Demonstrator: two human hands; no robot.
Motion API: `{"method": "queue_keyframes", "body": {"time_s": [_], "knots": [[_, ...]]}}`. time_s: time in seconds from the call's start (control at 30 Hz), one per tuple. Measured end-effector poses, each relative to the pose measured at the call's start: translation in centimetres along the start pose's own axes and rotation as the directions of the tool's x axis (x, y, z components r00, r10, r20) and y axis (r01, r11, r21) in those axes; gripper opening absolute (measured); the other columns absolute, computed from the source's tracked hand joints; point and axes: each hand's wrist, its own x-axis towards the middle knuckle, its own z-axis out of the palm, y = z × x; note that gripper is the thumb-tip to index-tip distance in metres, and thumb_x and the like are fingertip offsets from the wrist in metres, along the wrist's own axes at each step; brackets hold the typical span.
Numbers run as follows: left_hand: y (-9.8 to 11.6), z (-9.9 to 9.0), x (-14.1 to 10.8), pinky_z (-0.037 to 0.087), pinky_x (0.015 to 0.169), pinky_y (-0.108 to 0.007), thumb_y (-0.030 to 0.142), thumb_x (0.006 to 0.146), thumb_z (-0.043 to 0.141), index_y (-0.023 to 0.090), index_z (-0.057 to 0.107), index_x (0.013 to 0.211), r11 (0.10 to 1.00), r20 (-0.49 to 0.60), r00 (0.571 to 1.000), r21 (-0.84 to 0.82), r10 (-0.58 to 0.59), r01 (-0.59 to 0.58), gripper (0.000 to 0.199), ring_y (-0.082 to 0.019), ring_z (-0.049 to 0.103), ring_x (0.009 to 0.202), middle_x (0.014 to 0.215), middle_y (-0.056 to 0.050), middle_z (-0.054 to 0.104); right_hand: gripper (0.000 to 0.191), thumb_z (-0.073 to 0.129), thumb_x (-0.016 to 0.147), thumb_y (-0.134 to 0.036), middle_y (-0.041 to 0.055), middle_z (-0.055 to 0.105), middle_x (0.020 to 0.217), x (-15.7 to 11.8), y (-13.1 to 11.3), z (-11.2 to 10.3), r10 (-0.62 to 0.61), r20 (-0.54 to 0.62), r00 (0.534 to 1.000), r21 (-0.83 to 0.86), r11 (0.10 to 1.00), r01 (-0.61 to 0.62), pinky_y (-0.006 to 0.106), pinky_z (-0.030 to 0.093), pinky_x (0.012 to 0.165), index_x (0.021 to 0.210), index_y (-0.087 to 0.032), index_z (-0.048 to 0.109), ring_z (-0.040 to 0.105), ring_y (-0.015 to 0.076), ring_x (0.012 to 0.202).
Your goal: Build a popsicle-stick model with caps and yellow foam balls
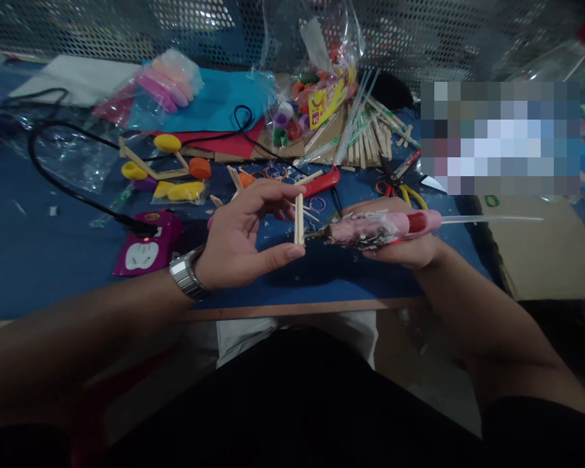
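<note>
Between the thumb and forefinger of my left hand (246, 234) is a short frame of pale wooden sticks (299, 220), held by its ends above the table. My right hand (404, 250) is wrapped round a worn pink hot glue gun (370, 231) crusted with old residue. Its dark nozzle points left and meets, or nearly meets, the lower end of the sticks. A clear glue stick (492, 219) juts from the back of the gun. Just behind the sticks lies a red utility knife (322, 184), partly hidden by my left fingers.
A purple power strip (149, 244) with a black cable stands left on the blue table (68, 260). Behind lie yellow and orange bottle caps (199, 168), bundled sticks (365, 140), yellow-handled pliers (412, 198) and a bag of caps (297, 117). A cardboard box (546, 253) is at right.
</note>
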Motion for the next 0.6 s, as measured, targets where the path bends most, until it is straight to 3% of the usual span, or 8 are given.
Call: {"method": "queue_keyframes", "body": {"time_s": [0.2,0.37,0.6], "knots": [[-0.14,-0.17,0.12,0.074,0.100,-0.048,0.046,0.090,0.106,0.031,0.075,0.162,1.000,0.022,1.000,0.012,0.012,-0.012,0.080,-0.026,0.079,0.113,0.143,-0.012,0.076,0.042,0.064,0.126,-0.033,0.0098,0.082,0.159,-0.11,-0.05,-0.08,-0.025,-0.001,1.000,-0.048,0.999,0.025,0.040,0.058,0.132,0.164,-0.019,0.073,0.075,0.0237,0.152],[-0.40,-0.38,0.22,0.075,0.100,-0.045,0.042,0.089,0.107,0.030,0.073,0.165,0.997,0.035,0.997,0.028,0.065,-0.066,0.084,-0.025,0.079,0.112,0.145,-0.012,0.076,0.044,0.066,0.124,-0.032,0.0057,0.082,0.160,0.01,-0.17,-0.26,-0.009,0.018,1.000,-0.056,0.998,0.010,0.037,0.058,0.133,0.167,-0.026,0.072,0.075,0.0235,0.154],[-0.24,-0.29,0.20,0.074,0.100,-0.045,0.044,0.091,0.105,0.028,0.074,0.164,0.998,0.028,0.998,0.024,0.053,-0.054,0.081,-0.026,0.079,0.112,0.143,-0.013,0.076,0.042,0.067,0.124,-0.034,0.0068,0.082,0.161,0.01,0.14,-0.09,-0.014,0.006,1.000,-0.024,1.000,0.014,0.041,0.059,0.133,0.164,-0.024,0.073,0.075,0.0242,0.155]]}}
